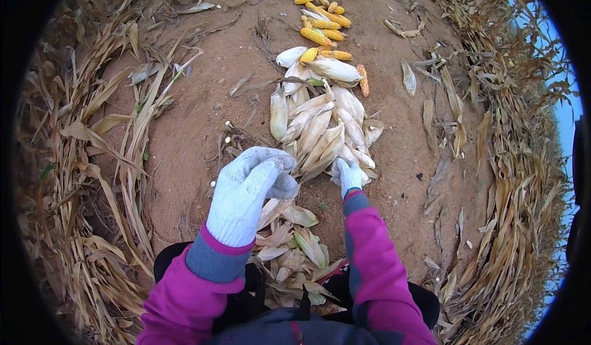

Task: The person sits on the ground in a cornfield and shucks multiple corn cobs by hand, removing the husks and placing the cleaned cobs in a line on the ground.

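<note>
My left hand, in a white knit glove, is raised in front of the husked pile's near left side. Its fingers are curled and the thumb tip meets the index finger; I see nothing between them. At the pile's near right end, my gloved right hand touches an ear of corn in dry husk. Its fingertips are hidden, so a grip cannot be made out. Pale, papery husks wrap the heaped ears of corn. Beyond them lie several bare yellow corn cobs, and an orange-speckled cob rests at the right.
Stripped husks lie between my legs. Cut stalk stubs stick up left of the pile. Dry corn stalks line the left and right sides. Loose husk pieces dot the brown soil.
</note>
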Demonstrator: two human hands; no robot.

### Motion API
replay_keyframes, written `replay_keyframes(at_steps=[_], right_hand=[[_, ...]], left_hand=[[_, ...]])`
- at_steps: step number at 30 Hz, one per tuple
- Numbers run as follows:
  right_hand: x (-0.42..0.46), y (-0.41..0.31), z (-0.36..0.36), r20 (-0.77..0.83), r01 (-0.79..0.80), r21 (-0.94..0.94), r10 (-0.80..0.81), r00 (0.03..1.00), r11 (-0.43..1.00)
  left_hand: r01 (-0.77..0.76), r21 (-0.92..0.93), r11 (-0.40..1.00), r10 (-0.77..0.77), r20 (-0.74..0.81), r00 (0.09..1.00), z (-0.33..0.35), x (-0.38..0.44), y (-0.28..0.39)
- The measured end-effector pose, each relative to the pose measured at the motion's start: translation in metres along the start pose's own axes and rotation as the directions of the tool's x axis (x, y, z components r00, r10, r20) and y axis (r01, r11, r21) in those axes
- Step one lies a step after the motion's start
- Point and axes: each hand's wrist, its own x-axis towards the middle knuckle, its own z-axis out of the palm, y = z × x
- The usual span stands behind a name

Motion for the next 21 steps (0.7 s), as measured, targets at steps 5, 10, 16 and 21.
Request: replay_keyframes(at_steps=[5,10,16,21], right_hand=[[0.002,0.028,0.013,0.006,-0.215,-0.058,0.216,0.976,0.975],[0.001,0.072,0.041,-0.027,-0.308,0.025,0.309,0.951,0.951],[0.014,0.077,0.060,0.141,-0.349,0.241,0.323,0.936,0.905],[0.021,0.074,0.061,0.021,-0.328,0.076,0.327,0.945,0.942]], left_hand=[[-0.060,0.157,0.986,0.055,0.035,0.998,0.004,-0.016,0.004],[-0.109,0.702,0.704,0.110,0.044,0.993,0.012,-0.023,0.006],[-0.375,0.922,-0.098,0.288,0.388,0.876,-0.006,0.002,-0.007],[-0.361,0.918,-0.162,0.185,0.388,0.903,-0.007,0.011,-0.008]])
